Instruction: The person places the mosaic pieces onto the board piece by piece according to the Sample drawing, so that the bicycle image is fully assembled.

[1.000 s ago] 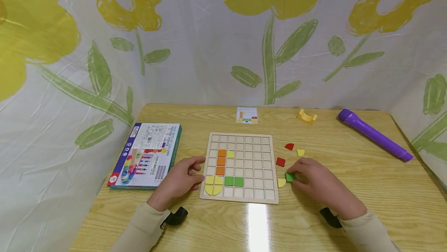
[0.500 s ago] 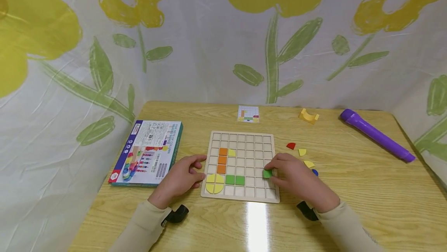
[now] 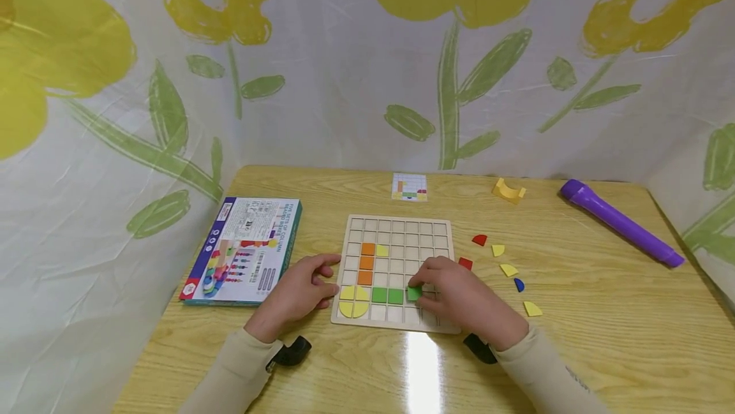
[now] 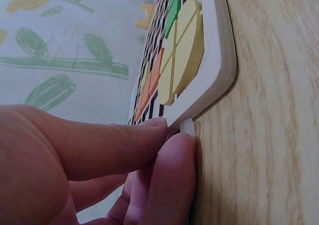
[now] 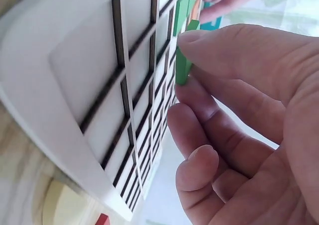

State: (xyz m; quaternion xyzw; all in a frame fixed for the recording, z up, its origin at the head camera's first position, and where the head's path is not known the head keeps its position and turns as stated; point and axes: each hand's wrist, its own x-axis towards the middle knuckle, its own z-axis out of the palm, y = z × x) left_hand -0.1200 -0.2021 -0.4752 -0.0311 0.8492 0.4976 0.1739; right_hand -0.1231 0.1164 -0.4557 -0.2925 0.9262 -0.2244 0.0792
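A wooden grid board [image 3: 348, 235] lies mid-table. On it sit orange square tiles [image 3: 365, 262], a yellow quarter-circle tile [image 3: 381, 251], a yellow circle of quarter tiles [image 3: 353, 302] and two green square tiles [image 3: 387, 296]. My right hand [image 3: 459, 296] pinches another green square tile [image 3: 415, 293] over the board, right of those two. In the right wrist view this tile [image 5: 182, 65] is tilted between thumb and finger. My left hand [image 3: 298, 293] touches the board's left edge with loosely bent fingers; in the left wrist view its thumb [image 4: 124, 148] meets the edge.
Right of the board lie a red square [image 3: 466, 263], a red quarter [image 3: 479, 240], several yellow quarters [image 3: 508, 270] and a blue piece [image 3: 519, 284]. A pattern card [image 3: 409, 186], a yellow stand [image 3: 508, 191] and a purple stick [image 3: 620, 222] lie behind. A box [image 3: 244, 248] is left.
My right hand has picked up the green square tile from the table right of the board and carried it left over the grid. My left hand has stayed at the board's edge.
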